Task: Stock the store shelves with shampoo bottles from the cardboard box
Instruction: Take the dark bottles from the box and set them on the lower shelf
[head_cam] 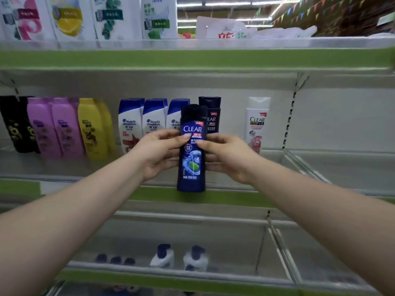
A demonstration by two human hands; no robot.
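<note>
Holding a dark blue CLEAR shampoo bottle [191, 150] upright, the left hand [159, 153] and right hand [227, 155] clasp its sides at label height, thumbs across the front and fingers curled behind. Cap and base stick out above and below the grip. Its base hangs at the middle shelf [149, 194] front edge. A black CLEAR bottle [212, 116], Head & Shoulders bottles [154, 120] and a white CLEAR bottle [257, 122] stand at that shelf's back.

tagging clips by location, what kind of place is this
Most likely a supermarket toiletries aisle: green-edged shelves carry rows of branded shampoo bottles facing out, bunting hangs under strip lights, and both hands hold a blue Clear bottle at the shelf.
</note>
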